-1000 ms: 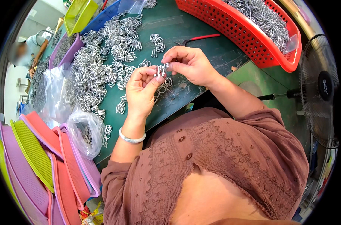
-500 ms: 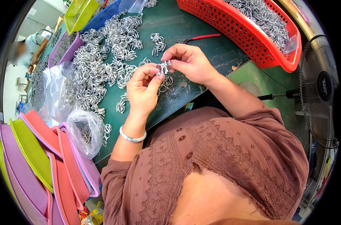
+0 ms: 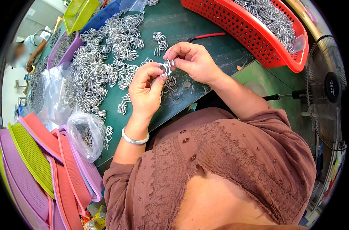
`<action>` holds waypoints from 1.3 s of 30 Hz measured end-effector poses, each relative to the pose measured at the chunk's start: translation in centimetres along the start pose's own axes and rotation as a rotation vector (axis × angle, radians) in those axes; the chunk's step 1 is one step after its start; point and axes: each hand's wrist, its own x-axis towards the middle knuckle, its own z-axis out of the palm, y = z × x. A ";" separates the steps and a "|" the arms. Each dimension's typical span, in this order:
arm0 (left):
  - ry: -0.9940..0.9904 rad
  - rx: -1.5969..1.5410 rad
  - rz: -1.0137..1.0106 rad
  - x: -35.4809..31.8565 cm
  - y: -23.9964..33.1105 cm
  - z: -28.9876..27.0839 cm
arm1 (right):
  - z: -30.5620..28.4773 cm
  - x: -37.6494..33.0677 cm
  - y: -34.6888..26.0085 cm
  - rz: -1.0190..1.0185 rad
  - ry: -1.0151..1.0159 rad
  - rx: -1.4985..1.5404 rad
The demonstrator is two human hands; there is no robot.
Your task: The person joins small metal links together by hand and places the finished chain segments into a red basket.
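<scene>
Between my two hands, above the green tabletop [image 3: 170, 25], are small silvery metal rings [image 3: 166, 69] that look linked or touching. My left hand [image 3: 145, 86] pinches one ring between thumb and fingers. From the right, my right hand [image 3: 191, 63] pinches a ring at its upper side, fingertips close to the left ones. Their exact shape is partly covered by my fingers. Just beyond my hands lies a small cluster of similar rings [image 3: 159, 41]. A large heap of linked metal rings [image 3: 90, 73] spreads to the left of them.
A red perforated basket [image 3: 235, 27] full of rings stands at far right, with red-handled pliers [image 3: 209, 36] beside it. A black fan [image 3: 329, 92] is on the right. Stacked plastic baskets [image 3: 32, 161] and a clear bag [image 3: 86, 134] are at left. A co-worker [image 3: 32, 50] sits far left.
The rings between my fingertips have turned slightly and show more openly. My hands have barely shifted. The co-worker's arm has moved a little.
</scene>
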 end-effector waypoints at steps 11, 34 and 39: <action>0.017 -0.058 -0.072 0.0 0.2 0.2 | -0.1 0.0 0.0 0.023 0.008 -0.002; -0.053 0.138 -0.151 1.5 -0.2 -2.6 | -5.9 -2.8 -17.2 -0.387 0.439 -0.998; -0.014 0.220 -0.143 0.9 -0.6 -3.8 | -11.7 -2.4 -23.7 -0.202 0.724 -1.721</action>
